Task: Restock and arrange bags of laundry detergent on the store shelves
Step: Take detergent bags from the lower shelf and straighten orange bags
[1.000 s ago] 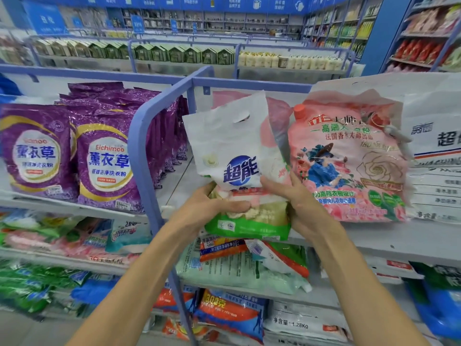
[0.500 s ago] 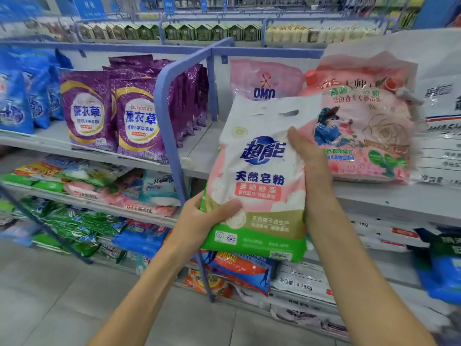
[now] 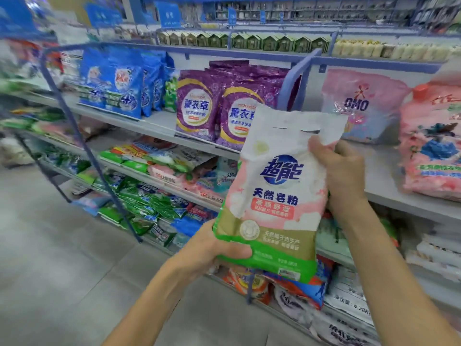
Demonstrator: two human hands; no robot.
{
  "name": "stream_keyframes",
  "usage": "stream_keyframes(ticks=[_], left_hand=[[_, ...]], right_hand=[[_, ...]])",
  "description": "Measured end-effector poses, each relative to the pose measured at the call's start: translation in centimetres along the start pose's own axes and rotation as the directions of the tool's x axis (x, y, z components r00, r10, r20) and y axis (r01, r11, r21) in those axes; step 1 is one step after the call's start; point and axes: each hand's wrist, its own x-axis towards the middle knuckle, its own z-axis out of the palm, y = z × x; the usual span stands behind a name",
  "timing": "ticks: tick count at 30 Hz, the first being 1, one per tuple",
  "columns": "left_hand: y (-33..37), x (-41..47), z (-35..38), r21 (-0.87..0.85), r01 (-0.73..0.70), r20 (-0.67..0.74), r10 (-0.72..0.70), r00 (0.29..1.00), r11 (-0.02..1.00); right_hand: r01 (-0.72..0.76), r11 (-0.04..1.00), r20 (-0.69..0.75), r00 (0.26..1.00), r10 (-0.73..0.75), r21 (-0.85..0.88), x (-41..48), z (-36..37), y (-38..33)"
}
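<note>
I hold a white, pink and green detergent bag upright in front of the shelves. My left hand grips its bottom left corner. My right hand clasps its upper right edge, just below the handle cut-out. Behind the bag, the top shelf carries purple bags, a pink OMO bag and a large pink bag at the right edge.
Blue bags stand on the top shelf to the left. A blue metal divider frame slants down to the floor. Lower shelves hold piles of green, pink and orange bags. Grey tiled floor lies at the lower left.
The view has swung left, showing more of the blue bags and floor. The bag has come away from the shelf and my right hand has slid up to its top edge.
</note>
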Motion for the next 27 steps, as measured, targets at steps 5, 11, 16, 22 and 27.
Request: stream_keyframes(ticks=[5, 11, 16, 22, 27], left_hand=[[-0.6, -5.2, -9.1, -0.006, 0.072, -0.133, -0.072, 0.988, 0.997], [-3.7, -10.1, -17.0, -0.112, 0.148, -0.246, -0.172, 0.954, 0.983], [-3.6, -11.3, -22.6, -0.244, 0.145, -0.169, -0.190, 0.967, 0.959], [-4.2, -10.5, -29.2, -0.252, 0.077, -0.267, -0.145, 0.953, 0.965], [-3.8, -8.9, -36.5, -0.294, -0.002, -0.347, -0.105, 0.932, 0.956]], right_hand=[[-0.089, 0.984, 0.034, 0.996, 0.085, 0.154, -1.5, 10.0, 2.9], [-0.278, 0.953, 0.154, 0.954, 0.258, 0.122, -3.5, 19.7, 7.4], [-0.385, 0.921, 0.197, 0.910, 0.366, 0.068, -4.6, 25.9, 10.0], [-0.536, 0.842, 0.342, 0.803, 0.488, 0.056, -3.6, 31.7, 14.6], [-0.601, 0.797, 0.468, 0.688, 0.555, -0.060, -4.3, 37.5, 20.7]])
